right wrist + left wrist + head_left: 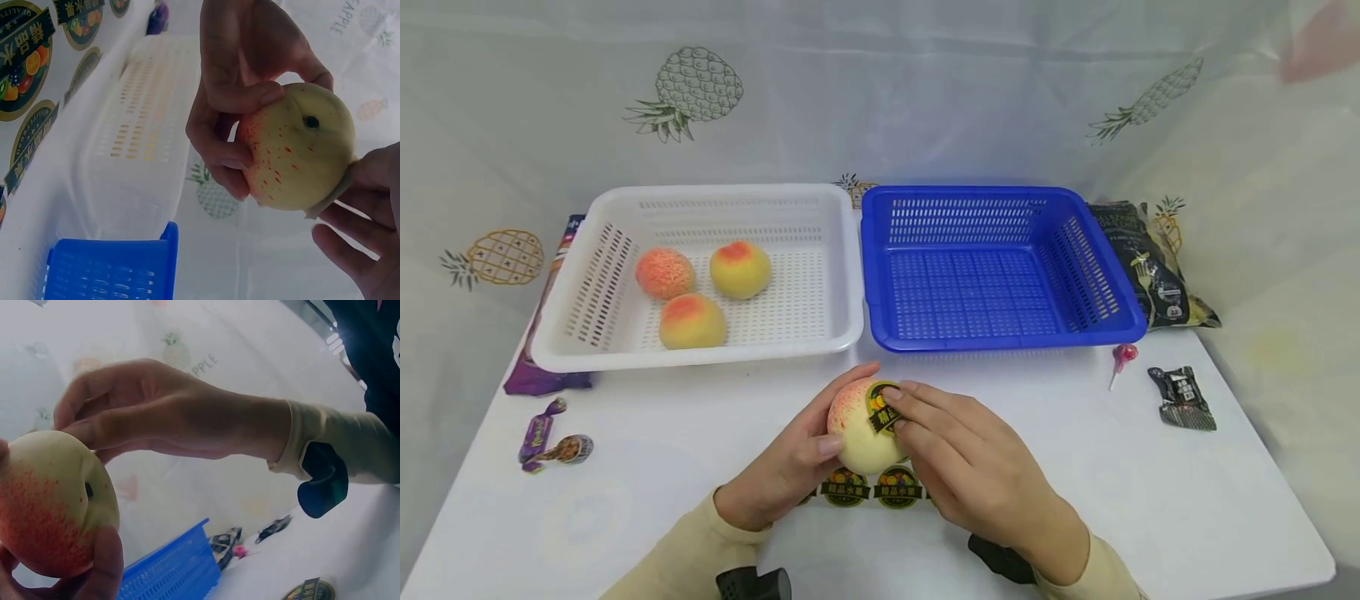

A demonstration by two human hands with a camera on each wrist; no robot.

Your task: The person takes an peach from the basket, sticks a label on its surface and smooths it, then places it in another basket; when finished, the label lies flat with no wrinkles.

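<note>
A peach [867, 450], pale yellow with red speckles, is held above the table by my left hand [793, 462]. The left thumb lies on its near side and the other fingers go round behind it. On the peach's right side is a round black and gold fruit sticker [880, 408]; part of its edge stands off the skin in the right wrist view. My right hand [981, 458] touches this sticker with its fairly straight fingertips. Below the hands lies a row of similar stickers [846, 487], partly covered by the right hand.
A white basket [790, 358] holds three peaches [741, 271] at the back left. Beside it stands a blue basket [1000, 337]. Snack bags [1157, 275] lie behind the baskets' outer sides. Small candies [538, 437], a lollipop [1123, 357] and a black packet [1182, 398] lie around the table.
</note>
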